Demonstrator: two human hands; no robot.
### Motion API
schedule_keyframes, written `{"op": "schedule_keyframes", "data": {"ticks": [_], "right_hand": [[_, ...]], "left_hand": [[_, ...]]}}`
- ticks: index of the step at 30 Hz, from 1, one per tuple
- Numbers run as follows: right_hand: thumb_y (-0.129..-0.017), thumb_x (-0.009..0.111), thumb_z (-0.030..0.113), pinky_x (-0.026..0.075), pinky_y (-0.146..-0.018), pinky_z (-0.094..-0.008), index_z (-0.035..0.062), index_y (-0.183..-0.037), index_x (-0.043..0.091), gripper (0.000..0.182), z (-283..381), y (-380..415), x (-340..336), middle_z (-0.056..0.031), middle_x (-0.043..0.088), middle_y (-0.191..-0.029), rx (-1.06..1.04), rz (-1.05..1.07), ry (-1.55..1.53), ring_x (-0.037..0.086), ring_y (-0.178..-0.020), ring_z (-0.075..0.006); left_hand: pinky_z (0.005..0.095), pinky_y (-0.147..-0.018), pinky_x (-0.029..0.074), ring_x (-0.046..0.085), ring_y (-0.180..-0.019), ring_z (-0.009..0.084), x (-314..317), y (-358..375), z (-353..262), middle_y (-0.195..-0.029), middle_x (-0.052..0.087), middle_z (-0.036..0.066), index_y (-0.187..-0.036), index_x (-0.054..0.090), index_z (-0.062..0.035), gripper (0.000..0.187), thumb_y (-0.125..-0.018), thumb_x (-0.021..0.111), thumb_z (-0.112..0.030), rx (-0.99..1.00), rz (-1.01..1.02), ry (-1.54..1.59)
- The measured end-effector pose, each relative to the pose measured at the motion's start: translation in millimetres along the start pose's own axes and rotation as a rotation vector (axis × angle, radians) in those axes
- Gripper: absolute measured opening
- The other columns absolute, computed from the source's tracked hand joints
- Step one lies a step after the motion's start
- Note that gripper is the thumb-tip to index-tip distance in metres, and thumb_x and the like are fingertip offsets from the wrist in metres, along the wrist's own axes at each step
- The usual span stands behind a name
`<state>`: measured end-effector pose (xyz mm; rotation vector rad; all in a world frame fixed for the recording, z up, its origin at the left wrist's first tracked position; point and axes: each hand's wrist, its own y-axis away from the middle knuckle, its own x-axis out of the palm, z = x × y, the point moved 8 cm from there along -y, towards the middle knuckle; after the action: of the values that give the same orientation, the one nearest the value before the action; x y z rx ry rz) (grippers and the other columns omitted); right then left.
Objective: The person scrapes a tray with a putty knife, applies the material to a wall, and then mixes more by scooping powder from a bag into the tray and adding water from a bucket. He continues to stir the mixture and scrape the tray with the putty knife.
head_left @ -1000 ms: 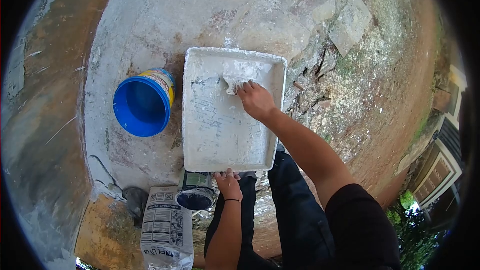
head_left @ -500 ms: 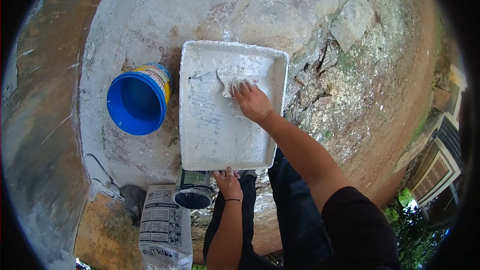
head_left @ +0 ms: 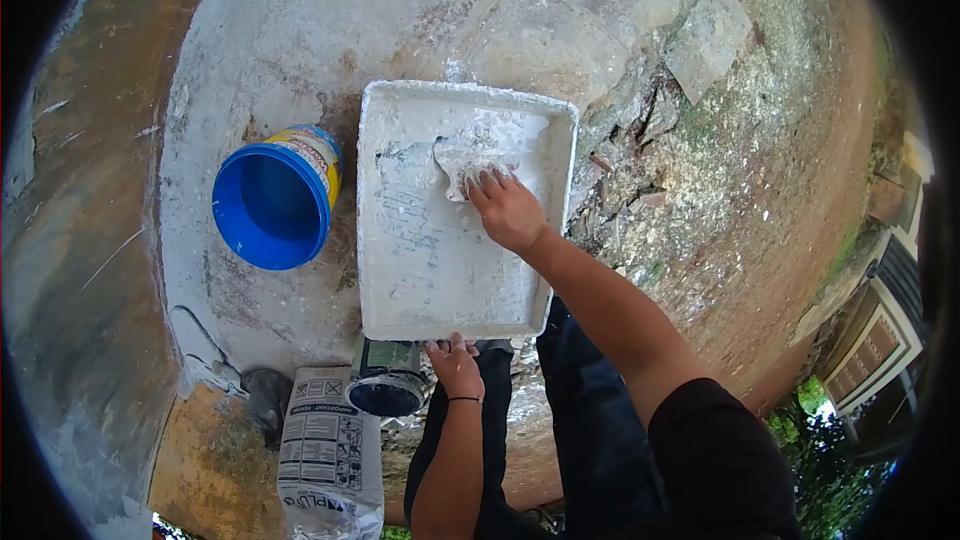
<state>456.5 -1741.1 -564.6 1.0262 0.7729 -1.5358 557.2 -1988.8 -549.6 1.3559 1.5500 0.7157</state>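
A white rectangular tray [head_left: 420, 285], smeared with white paste, lies on the concrete in front of me. My right hand [head_left: 508, 208] is inside it, fingers closed on a flat, paste-covered scraper [head_left: 455, 165] that rests on the tray bottom in the upper middle. White paste [head_left: 505, 132] is spread beyond the scraper. At the tray's near edge is my left hand [head_left: 457, 368], its fingertips against the rim and the thumb side apart. Part of its grip is hidden under the rim.
Left of the tray a blue bucket [head_left: 270, 208] lies tilted, its opening towards me. A dark bucket [head_left: 387, 395] and a printed paper bag [head_left: 325, 440] are at the near left. Broken concrete [head_left: 655, 120] and a flat slab [head_left: 708, 38] lie to the right.
My right hand and the scraper have shifted very slightly towards me in the tray. My left hand stays at the near rim.
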Motion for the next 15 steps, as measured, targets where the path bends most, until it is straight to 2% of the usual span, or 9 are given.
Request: {"op": "schedule_keyframes", "data": {"ticks": [2,4,7,10,15], "right_hand": [[-0.073,0.048,0.009,0.046,-0.079,-0.0384,0.0007,-0.103,0.054,0.032,-9,-8,6,-0.0158,0.055,-0.102,0.020,0.052,-0.043,0.054,-0.095,-0.0305],[-0.073,0.049,0.009,0.046,-0.079,-0.0384,0.0009,-0.102,0.054,0.031,-13,-11,3,-0.0159,0.055,-0.101,0.055,0.083,-0.060,0.055,-0.093,-0.0305],[-0.073,0.049,0.009,0.046,-0.078,-0.0380,0.0009,-0.101,0.055,0.030,5,6,-19,-0.0161,0.056,-0.100,-0.010,-0.011,-0.039,0.055,-0.091,-0.0300],[-0.073,0.049,0.009,0.046,-0.078,-0.0378,0.0009,-0.101,0.055,0.030,17,18,-19,-0.0166,0.056,-0.100,-0.069,-0.020,-0.101,0.056,-0.091,-0.0304],[-0.073,0.049,0.008,0.046,-0.078,-0.0379,0.0003,-0.102,0.054,0.031,-9,-10,2,-0.0164,0.055,-0.102,-0.009,-0.003,-0.049,0.054,-0.096,-0.0308]], "left_hand": [[0.0234,-0.050,0.040,0.049,-0.066,0.0131,-1,-2,2,-0.091,0.047,0.009,-0.110,0.032,-0.0013,0.027,-0.085,0.042,0.003,0.010,0.010,0.005],[0.0242,-0.051,0.038,0.049,-0.064,0.0137,-4,-3,5,-0.088,0.048,0.009,-0.110,0.033,-0.0056,0.033,-0.082,0.047,0.002,0.008,-0.001,0.034],[0.0246,-0.052,0.038,0.049,-0.064,0.0136,-2,-3,2,-0.088,0.048,0.009,-0.111,0.032,-0.0053,0.032,-0.082,0.046,0.002,0.001,0.009,0.017],[0.0247,-0.051,0.038,0.049,-0.064,0.0135,-1,-2,2,-0.088,0.048,0.009,-0.111,0.032,-0.0050,0.033,-0.082,0.046,0.002,-0.004,0.011,0.043],[0.0244,-0.051,0.038,0.049,-0.064,0.0136,-3,-2,3,-0.088,0.048,0.009,-0.109,0.032,-0.0050,0.031,-0.082,0.046,0.002,0.006,-0.007,0.013]]}}
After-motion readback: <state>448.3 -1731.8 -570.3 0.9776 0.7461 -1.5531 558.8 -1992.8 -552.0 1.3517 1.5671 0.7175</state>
